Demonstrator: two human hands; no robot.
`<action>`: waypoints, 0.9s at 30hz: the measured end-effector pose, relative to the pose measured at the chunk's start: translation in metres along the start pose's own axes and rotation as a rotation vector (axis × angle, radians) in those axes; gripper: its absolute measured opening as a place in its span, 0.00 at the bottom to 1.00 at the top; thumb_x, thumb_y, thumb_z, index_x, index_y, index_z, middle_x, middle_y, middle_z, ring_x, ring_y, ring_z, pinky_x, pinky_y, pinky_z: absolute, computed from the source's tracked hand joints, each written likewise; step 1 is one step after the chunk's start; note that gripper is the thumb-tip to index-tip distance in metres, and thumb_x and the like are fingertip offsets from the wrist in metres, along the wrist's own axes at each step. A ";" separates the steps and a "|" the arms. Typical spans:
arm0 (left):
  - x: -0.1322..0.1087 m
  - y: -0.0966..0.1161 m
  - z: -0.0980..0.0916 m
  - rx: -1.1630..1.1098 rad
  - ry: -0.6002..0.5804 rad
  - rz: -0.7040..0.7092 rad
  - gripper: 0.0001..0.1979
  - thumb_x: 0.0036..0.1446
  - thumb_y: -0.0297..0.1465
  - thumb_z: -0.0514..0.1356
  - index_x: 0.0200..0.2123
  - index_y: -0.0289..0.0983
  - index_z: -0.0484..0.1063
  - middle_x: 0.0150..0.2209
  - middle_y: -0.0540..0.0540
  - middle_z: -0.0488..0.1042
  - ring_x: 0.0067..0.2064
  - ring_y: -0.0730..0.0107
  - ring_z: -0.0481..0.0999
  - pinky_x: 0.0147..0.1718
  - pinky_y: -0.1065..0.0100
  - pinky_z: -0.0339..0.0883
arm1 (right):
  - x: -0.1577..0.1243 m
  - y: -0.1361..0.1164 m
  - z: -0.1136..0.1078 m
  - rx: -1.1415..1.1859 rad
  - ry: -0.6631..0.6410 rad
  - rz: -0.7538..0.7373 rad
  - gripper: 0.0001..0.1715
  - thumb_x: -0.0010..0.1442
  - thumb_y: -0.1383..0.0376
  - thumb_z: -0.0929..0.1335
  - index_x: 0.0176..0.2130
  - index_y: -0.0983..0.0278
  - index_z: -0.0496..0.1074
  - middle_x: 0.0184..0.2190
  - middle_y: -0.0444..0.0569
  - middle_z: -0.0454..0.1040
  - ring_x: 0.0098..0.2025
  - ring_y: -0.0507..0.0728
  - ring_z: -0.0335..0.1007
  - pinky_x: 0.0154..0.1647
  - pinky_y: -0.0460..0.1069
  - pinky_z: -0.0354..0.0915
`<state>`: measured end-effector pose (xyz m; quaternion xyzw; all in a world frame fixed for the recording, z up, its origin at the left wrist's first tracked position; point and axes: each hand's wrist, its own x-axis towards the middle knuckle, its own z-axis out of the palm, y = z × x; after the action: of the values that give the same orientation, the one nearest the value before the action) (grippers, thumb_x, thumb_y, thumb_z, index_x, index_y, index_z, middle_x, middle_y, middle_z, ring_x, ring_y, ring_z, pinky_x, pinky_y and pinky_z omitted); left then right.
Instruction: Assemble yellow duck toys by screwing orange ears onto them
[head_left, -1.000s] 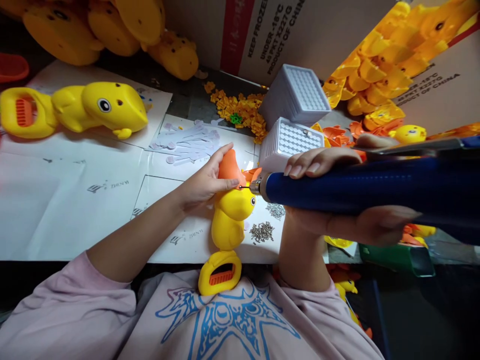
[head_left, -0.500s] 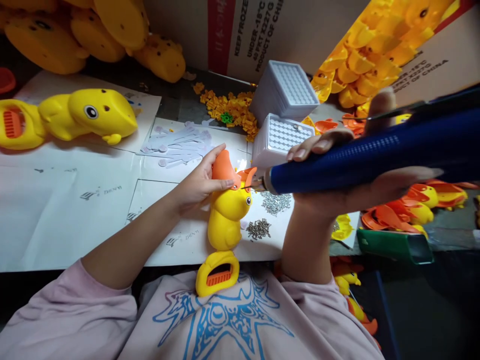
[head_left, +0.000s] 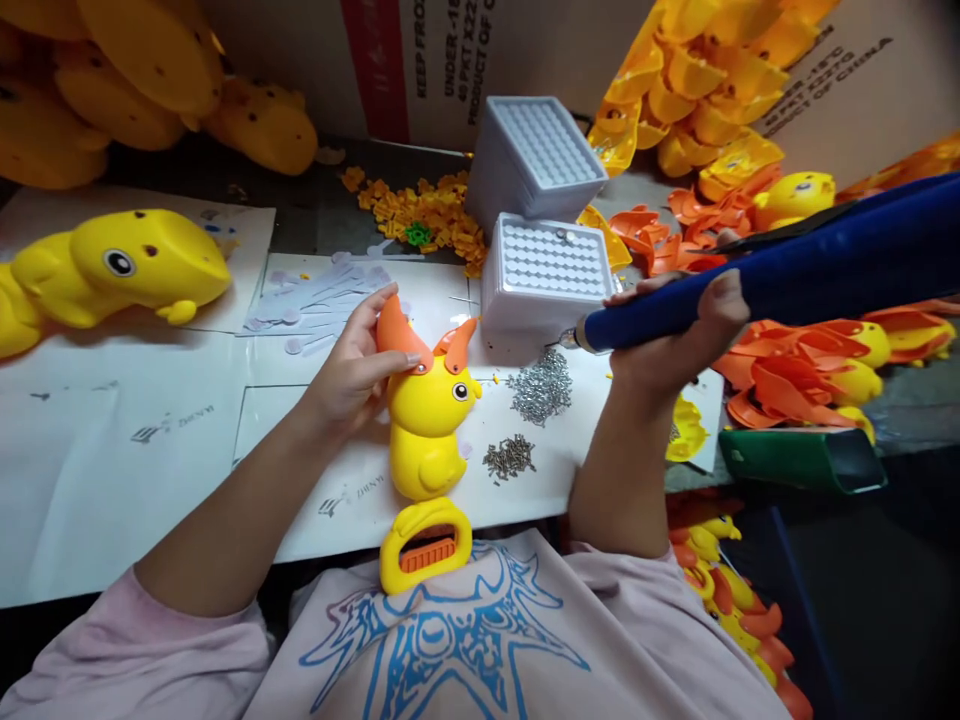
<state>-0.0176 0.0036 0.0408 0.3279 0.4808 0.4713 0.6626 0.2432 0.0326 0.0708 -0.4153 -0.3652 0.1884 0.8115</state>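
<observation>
A yellow duck toy (head_left: 427,430) with an open orange beak (head_left: 402,338) lies on white paper in front of me, its yellow-and-orange handle (head_left: 424,546) toward my chest. My left hand (head_left: 349,365) grips the left beak half and the duck's head. My right hand (head_left: 671,330) is wrapped around a blue electric screwdriver (head_left: 772,275). The screwdriver's tip points left and sits a little right of the duck, beside a white grid tray (head_left: 546,262).
Two piles of small screws (head_left: 538,388) lie right of the duck. A second white tray (head_left: 534,152), small yellow parts (head_left: 420,210), a finished yellow duck (head_left: 112,268), orange beaks (head_left: 780,375), cardboard boxes (head_left: 450,55) and a green bin (head_left: 802,458) surround the work area.
The screwdriver has pulled away from the duck's beak to the right and tilted upward. My view has shifted, so everything sits further left. My left hand keeps its hold on the beak.
</observation>
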 end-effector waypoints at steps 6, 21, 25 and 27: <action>0.000 -0.003 0.000 0.066 0.026 0.020 0.48 0.35 0.31 0.72 0.62 0.48 0.61 0.54 0.46 0.67 0.48 0.64 0.73 0.47 0.66 0.73 | -0.002 0.019 -0.002 0.011 -0.065 -0.036 0.15 0.58 0.53 0.65 0.29 0.61 0.65 0.20 0.37 0.70 0.18 0.49 0.69 0.18 0.45 0.67; -0.002 -0.016 -0.009 0.213 -0.081 0.107 0.59 0.36 0.39 0.78 0.68 0.53 0.49 0.64 0.46 0.59 0.63 0.45 0.65 0.52 0.57 0.75 | -0.002 0.012 -0.001 0.056 -0.100 0.050 0.17 0.55 0.50 0.68 0.29 0.61 0.66 0.18 0.38 0.70 0.17 0.50 0.68 0.17 0.45 0.64; -0.004 -0.018 -0.010 0.259 -0.093 0.108 0.59 0.38 0.37 0.78 0.68 0.53 0.49 0.69 0.42 0.52 0.67 0.43 0.61 0.61 0.50 0.69 | -0.005 -0.013 0.000 0.118 -0.114 0.097 0.21 0.54 0.45 0.67 0.28 0.60 0.67 0.19 0.37 0.70 0.18 0.50 0.69 0.19 0.45 0.65; -0.004 -0.020 -0.011 0.314 -0.102 0.130 0.58 0.40 0.38 0.78 0.69 0.51 0.49 0.70 0.39 0.50 0.69 0.40 0.58 0.65 0.45 0.63 | -0.009 -0.027 0.003 0.170 -0.127 0.101 0.21 0.53 0.44 0.67 0.28 0.59 0.68 0.19 0.37 0.69 0.17 0.50 0.67 0.19 0.46 0.65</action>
<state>-0.0225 -0.0076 0.0209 0.4814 0.4922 0.4151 0.5947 0.2351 0.0132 0.0903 -0.3502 -0.3772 0.2852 0.8085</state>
